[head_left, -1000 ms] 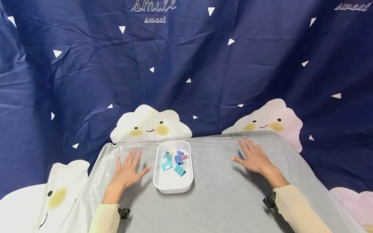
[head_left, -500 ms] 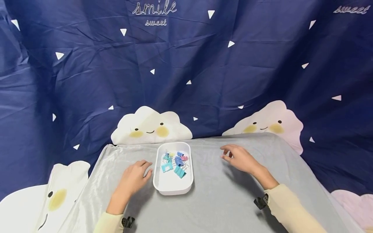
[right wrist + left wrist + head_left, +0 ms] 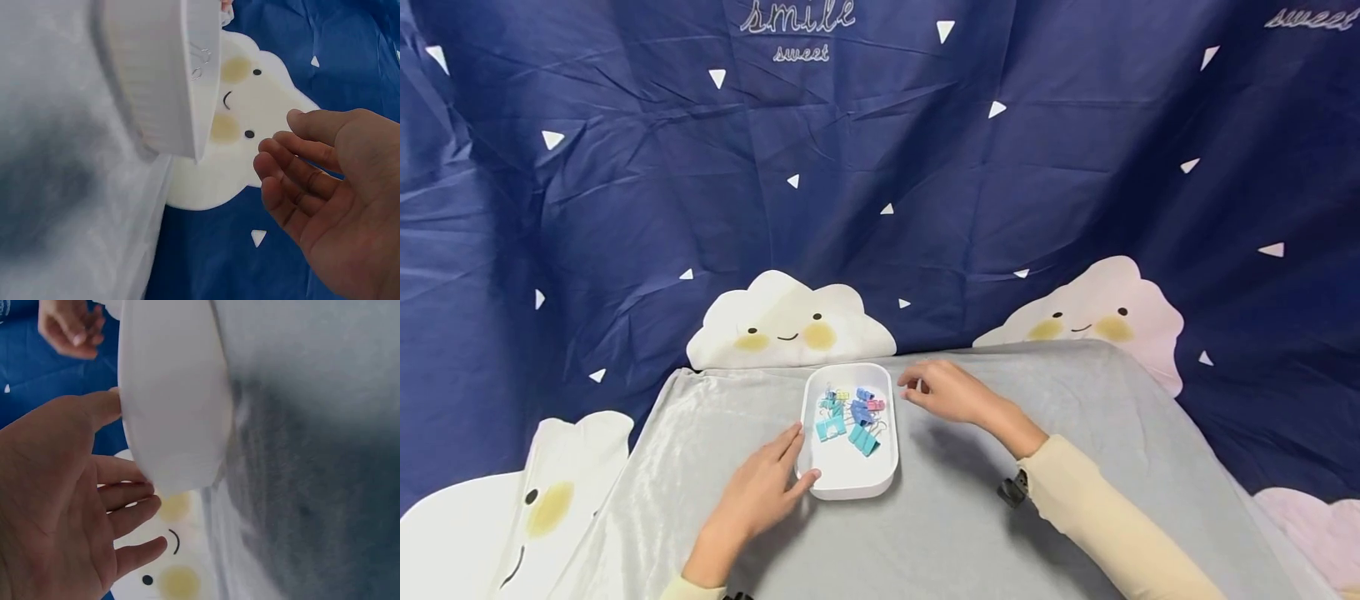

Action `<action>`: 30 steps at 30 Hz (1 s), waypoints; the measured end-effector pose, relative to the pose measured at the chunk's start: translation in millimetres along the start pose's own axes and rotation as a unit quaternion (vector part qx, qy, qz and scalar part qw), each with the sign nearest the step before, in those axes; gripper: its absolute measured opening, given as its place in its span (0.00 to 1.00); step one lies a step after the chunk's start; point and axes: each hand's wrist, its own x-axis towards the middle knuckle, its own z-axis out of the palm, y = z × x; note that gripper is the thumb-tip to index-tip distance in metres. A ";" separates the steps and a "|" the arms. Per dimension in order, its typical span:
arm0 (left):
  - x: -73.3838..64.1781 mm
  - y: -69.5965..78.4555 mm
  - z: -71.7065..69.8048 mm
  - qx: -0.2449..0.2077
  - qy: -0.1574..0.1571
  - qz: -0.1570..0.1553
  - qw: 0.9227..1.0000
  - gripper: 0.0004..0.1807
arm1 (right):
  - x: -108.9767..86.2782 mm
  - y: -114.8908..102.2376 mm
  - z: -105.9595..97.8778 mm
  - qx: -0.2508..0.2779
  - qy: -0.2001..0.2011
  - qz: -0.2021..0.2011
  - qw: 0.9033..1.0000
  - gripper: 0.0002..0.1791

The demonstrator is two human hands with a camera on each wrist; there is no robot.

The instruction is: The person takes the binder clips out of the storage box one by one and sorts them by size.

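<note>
A white plastic box [image 3: 848, 482] with rounded corners stands on the grey cloth, several binder clips inside. Among them are a light blue clip [image 3: 831, 429], a teal clip [image 3: 863, 440], a blue clip [image 3: 860, 414] and a pink clip [image 3: 876, 406]. My left hand [image 3: 762, 490] is at the box's left side, fingers extended; in the left wrist view its thumb tip meets the rim and its fingertips lie at the outer wall. Just off the box's right rim, my right hand [image 3: 951, 393] hovers with fingers loosely bent, holding nothing in the right wrist view [image 3: 350, 194].
Grey cloth [image 3: 970, 533] covers the table. Behind it hangs a dark blue curtain [image 3: 865, 125] printed with white triangles and smiling clouds, which marks the table's back edge. A dark wrist device [image 3: 1013, 490] sits at the right sleeve.
Both hands have come inward to the box: the left moved right to its side, the right moved left towards its rim. The spread right fingers have bent. Box and clips stay put.
</note>
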 end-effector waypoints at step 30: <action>-0.2 -1.0 12.2 -0.025 -0.052 -0.041 0.998 0.47 | 105.9 -55.3 79.0 -0.102 -0.156 0.005 0.982 0.25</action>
